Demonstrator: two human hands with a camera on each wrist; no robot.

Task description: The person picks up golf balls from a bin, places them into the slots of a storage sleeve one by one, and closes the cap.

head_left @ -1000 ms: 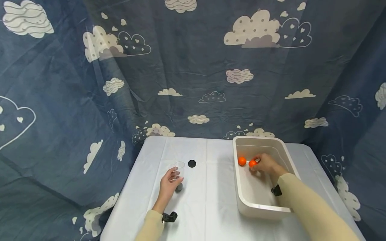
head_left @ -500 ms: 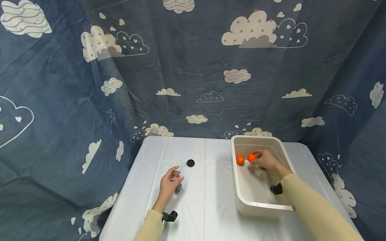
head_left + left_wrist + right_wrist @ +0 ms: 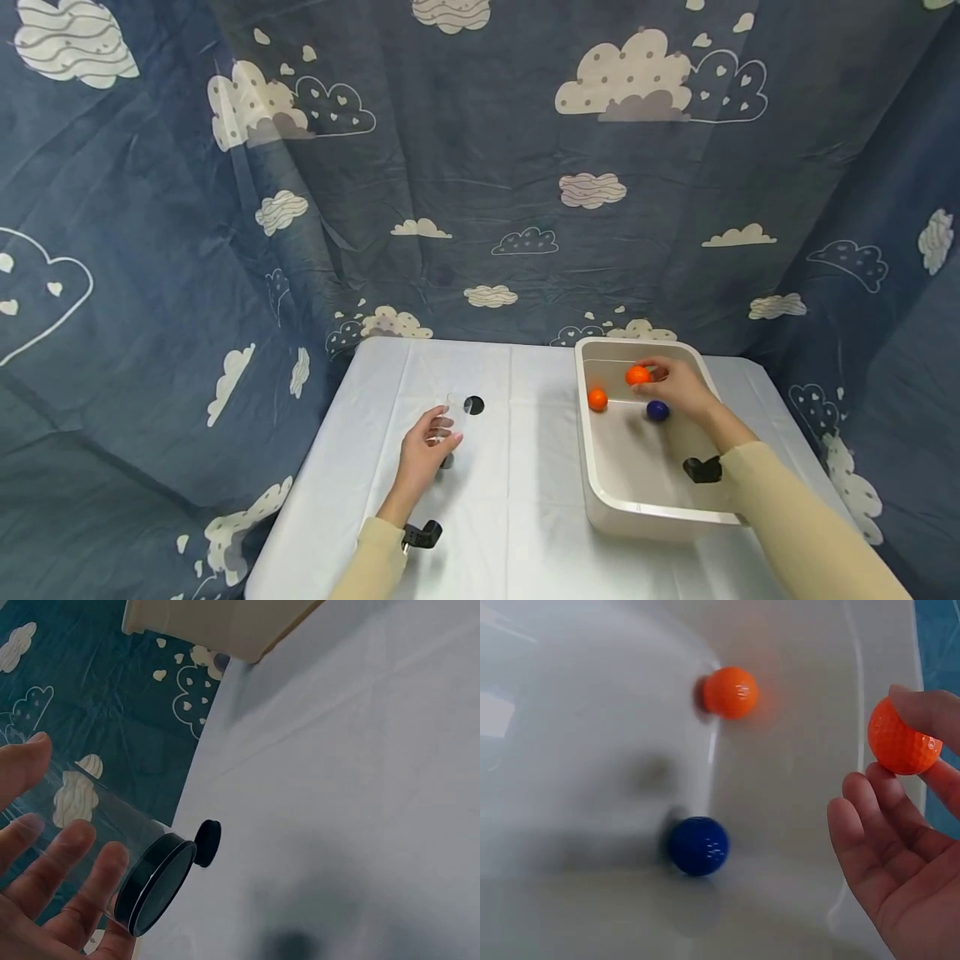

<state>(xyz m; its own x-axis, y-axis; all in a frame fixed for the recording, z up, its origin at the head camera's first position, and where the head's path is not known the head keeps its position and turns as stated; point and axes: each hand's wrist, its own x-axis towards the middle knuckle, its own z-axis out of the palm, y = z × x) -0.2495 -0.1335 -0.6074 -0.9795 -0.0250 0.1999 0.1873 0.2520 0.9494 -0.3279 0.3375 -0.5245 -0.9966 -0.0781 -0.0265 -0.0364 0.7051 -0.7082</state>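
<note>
In the head view my left hand (image 3: 426, 450) grips a clear tube above the left part of the table. The left wrist view shows its transparent wall (image 3: 124, 817) between thumb and fingers, with a black cap (image 3: 157, 885) closing the lower end. A black round lid (image 3: 477, 405) lies on the table just beyond the tube. My right hand (image 3: 678, 387) pinches an orange golf ball (image 3: 904, 739) between thumb and fingers, raised over the far part of the bin. Beneath it, another orange ball (image 3: 597, 400) and a dark blue ball (image 3: 657, 411) lie on the bin floor.
The off-white plastic bin (image 3: 660, 518) stands on the right side of the table, its walls surrounding the balls. A white cloth covers the table (image 3: 517, 475). Behind and at both sides hangs a dark blue curtain (image 3: 450, 267) printed with clouds.
My right hand has lifted the orange ball from the bin floor and moved slightly back and right, uncovering the blue ball. My left hand has shifted a little forward with the tube.
</note>
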